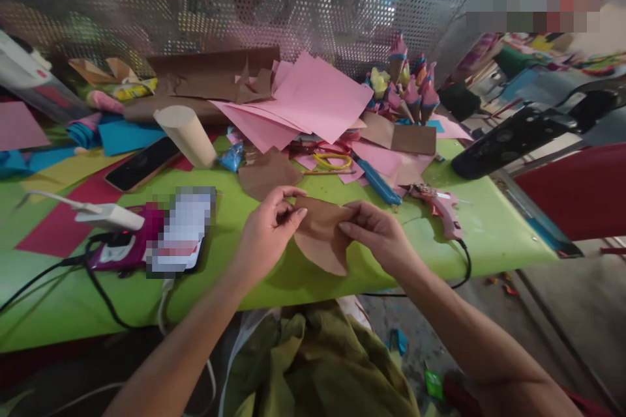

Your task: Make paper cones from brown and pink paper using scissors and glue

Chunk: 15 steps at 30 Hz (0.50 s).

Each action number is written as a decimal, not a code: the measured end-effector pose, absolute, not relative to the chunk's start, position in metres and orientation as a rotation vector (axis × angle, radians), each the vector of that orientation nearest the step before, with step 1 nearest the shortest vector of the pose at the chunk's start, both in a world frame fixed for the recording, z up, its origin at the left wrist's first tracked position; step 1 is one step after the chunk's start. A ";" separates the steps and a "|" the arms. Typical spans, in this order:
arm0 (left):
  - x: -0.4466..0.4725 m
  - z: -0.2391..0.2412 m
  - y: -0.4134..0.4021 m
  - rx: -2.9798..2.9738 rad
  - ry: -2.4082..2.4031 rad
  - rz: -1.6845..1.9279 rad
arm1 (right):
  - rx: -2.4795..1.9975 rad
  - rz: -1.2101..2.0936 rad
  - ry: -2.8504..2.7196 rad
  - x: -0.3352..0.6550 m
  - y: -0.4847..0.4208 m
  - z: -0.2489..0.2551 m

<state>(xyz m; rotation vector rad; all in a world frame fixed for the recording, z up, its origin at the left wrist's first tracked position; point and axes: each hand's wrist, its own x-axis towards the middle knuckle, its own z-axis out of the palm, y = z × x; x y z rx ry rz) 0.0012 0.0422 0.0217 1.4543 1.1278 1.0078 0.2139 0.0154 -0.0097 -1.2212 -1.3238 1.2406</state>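
A brown paper piece [323, 234] with a rounded lower edge is held over the front of the green table [489, 234]. My left hand [268, 231] pinches its left upper corner, thumb and fingers closed on it. My right hand [379, 234] grips its right side, fingers curled over the paper. Another brown cut-out [268, 174] lies flat on the table just behind my hands.
A pink glue gun [440, 205] with a black cord lies right of my hands. A blue marker [376, 184], pink sheets [308, 101], paper cones [411, 85], a cream roll [188, 133], a phone [141, 163] and a charger [115, 216] crowd the table. Mesh panel stands behind.
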 end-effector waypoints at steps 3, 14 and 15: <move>0.001 0.014 0.044 1.443 1.139 0.987 | -1.257 1.225 -1.272 0.215 0.021 -0.017; -0.012 0.010 0.030 2.163 1.166 0.989 | -1.141 0.333 -1.762 0.219 0.022 0.012; -0.015 0.009 0.028 2.276 1.180 0.912 | -1.111 0.229 -1.843 0.220 0.021 0.012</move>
